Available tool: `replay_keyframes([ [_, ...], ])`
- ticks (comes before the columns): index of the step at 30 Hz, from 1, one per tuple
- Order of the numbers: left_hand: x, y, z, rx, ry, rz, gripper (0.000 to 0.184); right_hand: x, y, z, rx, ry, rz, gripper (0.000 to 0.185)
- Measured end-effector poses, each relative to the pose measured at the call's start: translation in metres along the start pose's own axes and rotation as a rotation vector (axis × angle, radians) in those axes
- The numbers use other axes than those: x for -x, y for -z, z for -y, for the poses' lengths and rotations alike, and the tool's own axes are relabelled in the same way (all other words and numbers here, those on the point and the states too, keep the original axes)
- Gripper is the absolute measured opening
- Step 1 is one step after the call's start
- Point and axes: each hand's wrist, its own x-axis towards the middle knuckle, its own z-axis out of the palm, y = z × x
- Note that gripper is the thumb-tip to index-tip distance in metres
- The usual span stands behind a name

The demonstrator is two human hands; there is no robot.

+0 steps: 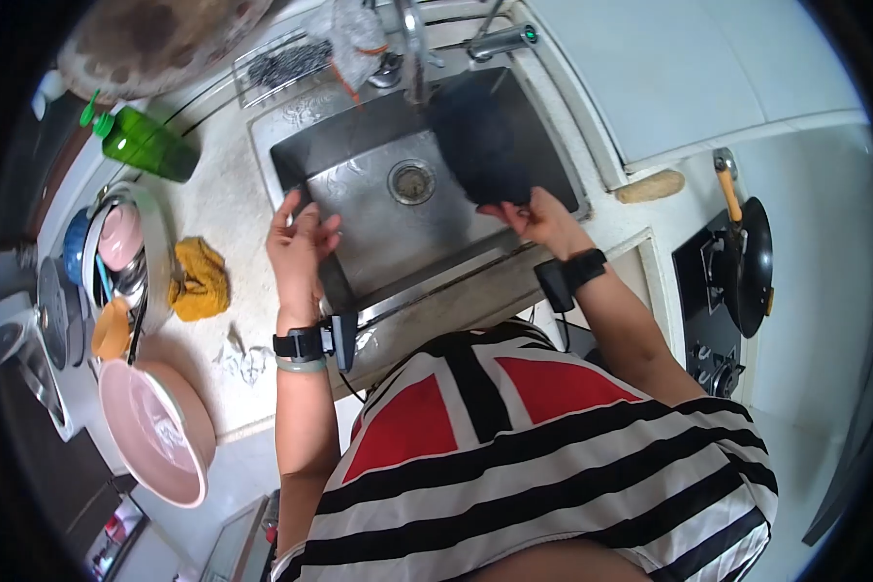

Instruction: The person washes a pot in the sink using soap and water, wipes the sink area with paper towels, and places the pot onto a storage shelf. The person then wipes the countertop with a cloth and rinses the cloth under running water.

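A dark, flat, blurred item (485,136), its kind unclear, is held over the right part of the steel sink (378,228), just beside the faucet (413,58). My right hand (543,221) pinches its lower edge between thumb and fingers. Over the sink's left edge is my left hand (301,238), its fingers apart and curved, holding nothing. The round drain (412,182) shows between the two hands. Both wrists wear black straps with small devices.
Left of the sink lie a yellow cloth (200,279), a green pump bottle (147,145), a rack of dishes (120,238) and a pink basin (160,427). To the right are a brown scrubber-like object (650,187) and a black pan (750,267) by the stove.
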Motion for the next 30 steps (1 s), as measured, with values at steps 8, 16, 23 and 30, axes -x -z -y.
replay_keyframes([
  [8, 0.014, 0.092, -0.023, 0.074, -0.104, -0.241, 0.042, 0.031, -0.014, -0.007, -0.185, -0.103, 0.285, 0.044],
  [16, 0.079, 0.104, 0.015, -1.033, -0.298, 0.063, 0.093, 0.051, -0.022, -0.025, 0.366, 0.109, 0.059, 0.035],
  [23, 0.130, 0.100, 0.087, -1.590, -0.353, 0.285, 0.116, 0.070, -0.015, -0.035, 0.664, 0.282, -0.047, 0.033],
  [30, 0.121, 0.084, 0.101, -1.498, -0.423, 0.186, 0.115, 0.081, 0.000, -0.032, 0.654, 0.368, -0.091, 0.033],
])
